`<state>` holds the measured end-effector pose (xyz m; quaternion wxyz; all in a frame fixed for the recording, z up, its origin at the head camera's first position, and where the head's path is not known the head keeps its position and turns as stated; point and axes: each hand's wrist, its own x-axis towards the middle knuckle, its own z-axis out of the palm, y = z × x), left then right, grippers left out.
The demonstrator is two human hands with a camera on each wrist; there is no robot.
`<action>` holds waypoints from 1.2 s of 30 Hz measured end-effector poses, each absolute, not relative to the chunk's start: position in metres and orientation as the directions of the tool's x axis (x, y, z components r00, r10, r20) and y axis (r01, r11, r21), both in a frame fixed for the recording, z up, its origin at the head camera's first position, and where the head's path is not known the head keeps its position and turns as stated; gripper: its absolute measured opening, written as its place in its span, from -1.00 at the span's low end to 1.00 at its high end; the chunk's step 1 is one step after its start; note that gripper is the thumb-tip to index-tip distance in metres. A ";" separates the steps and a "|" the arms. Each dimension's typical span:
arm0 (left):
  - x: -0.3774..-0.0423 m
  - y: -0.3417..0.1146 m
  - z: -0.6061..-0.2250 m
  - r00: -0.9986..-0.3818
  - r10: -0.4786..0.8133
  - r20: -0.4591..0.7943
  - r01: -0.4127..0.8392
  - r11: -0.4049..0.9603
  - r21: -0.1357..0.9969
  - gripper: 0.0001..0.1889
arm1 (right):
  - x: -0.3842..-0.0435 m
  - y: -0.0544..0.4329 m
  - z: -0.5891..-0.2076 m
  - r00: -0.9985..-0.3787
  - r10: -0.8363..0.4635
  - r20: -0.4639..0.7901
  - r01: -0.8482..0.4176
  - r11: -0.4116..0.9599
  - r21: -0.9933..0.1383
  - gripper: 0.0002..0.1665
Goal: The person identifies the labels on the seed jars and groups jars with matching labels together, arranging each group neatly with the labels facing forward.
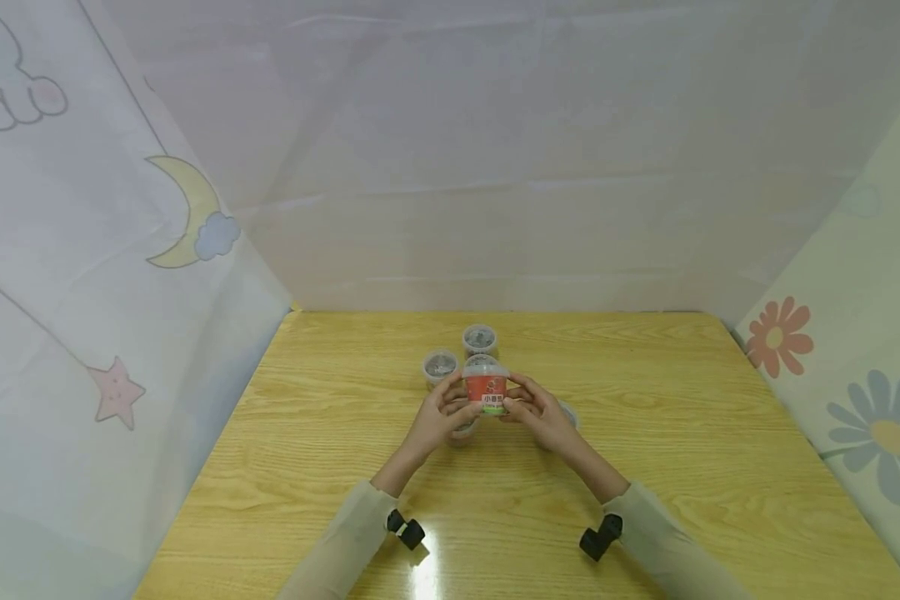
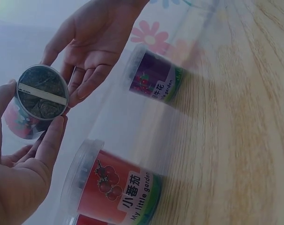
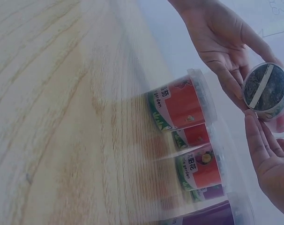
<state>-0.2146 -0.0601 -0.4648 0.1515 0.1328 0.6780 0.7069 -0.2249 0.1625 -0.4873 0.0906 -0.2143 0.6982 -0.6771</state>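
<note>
Both hands hold up a small plastic cup (image 1: pixel 484 388) with a red label, tomato picture and green lower band. My left hand (image 1: pixel 437 423) grips its left side, thumb at the front; my right hand (image 1: pixel 546 418) grips the right side. In the left wrist view the cup's round end (image 2: pixel 42 92) shows dark contents and a pale strip across it. Below, a red-labelled tomato cup (image 2: pixel 115 187) stands on the table near my left hand. Beyond it stands a purple-labelled cup (image 2: pixel 153 78), which the right hand partly covers in the head view.
More lidded cups stand behind the held one, including a far cup (image 1: pixel 480 338) and a left cup (image 1: pixel 440 365). A red flower-label cup (image 3: pixel 200 168) stands among others. The wooden table (image 1: pixel 330 392) meets a pale cloth wall (image 1: pixel 495 208) at the back.
</note>
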 end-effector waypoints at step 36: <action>-0.227 -0.060 -0.494 -0.932 0.363 0.006 -0.011 -0.043 0.999 -0.20 | -0.223 0.161 -0.491 -0.935 -0.335 0.114 -0.143 0.064 -0.988 -0.35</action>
